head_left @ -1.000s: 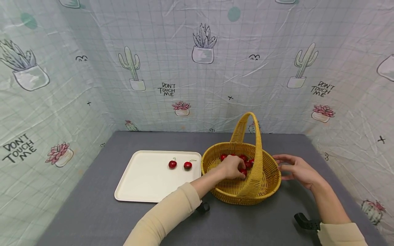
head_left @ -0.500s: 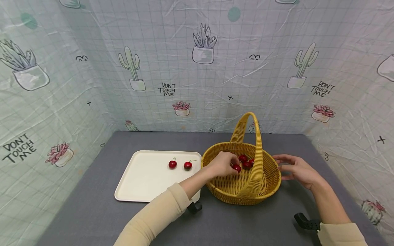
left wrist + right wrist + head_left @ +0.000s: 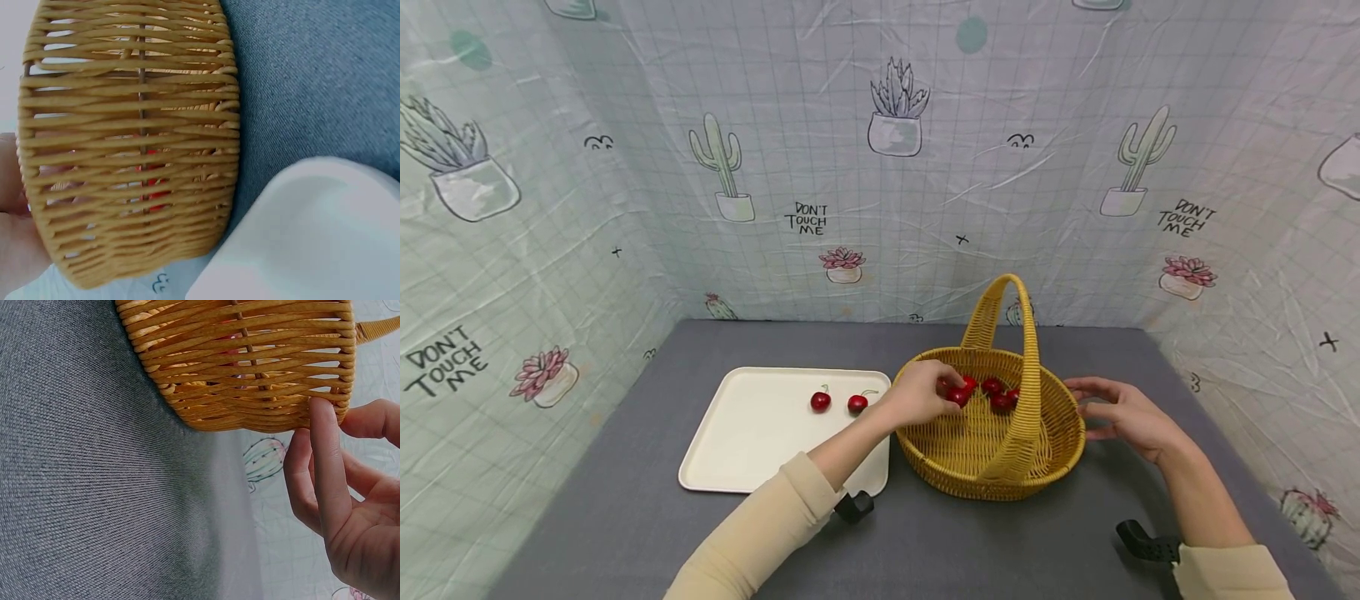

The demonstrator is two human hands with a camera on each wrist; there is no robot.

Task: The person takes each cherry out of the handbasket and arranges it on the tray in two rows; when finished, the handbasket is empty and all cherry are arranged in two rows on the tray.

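Over the left part of the yellow wicker basket (image 3: 1026, 400), the left hand (image 3: 921, 393) pinches a dark red cherry (image 3: 957, 397) between thumb and fingers. The left wrist view has part of this hand (image 3: 19, 244) at the rim, with the cherry largely hidden behind the weave. Several more cherries (image 3: 1000, 402) lie in the basket's far part. The right hand (image 3: 1131, 417) is at the basket's right side. In the right wrist view its loosely bent fingers (image 3: 328, 462) touch the weave by the rim.
A white rectangular tray (image 3: 752, 442) lies left of the basket, with two stemmed cherries (image 3: 821, 402) near its far right corner. The basket's tall handle (image 3: 1032, 350) arches over its middle. A patterned cloth (image 3: 775, 167) hangs behind the grey table (image 3: 970, 550).
The left hand has moved left and slightly back inside the basket, carrying a cherry toward the rim nearest the tray. The right hand and the basket have stayed in place.
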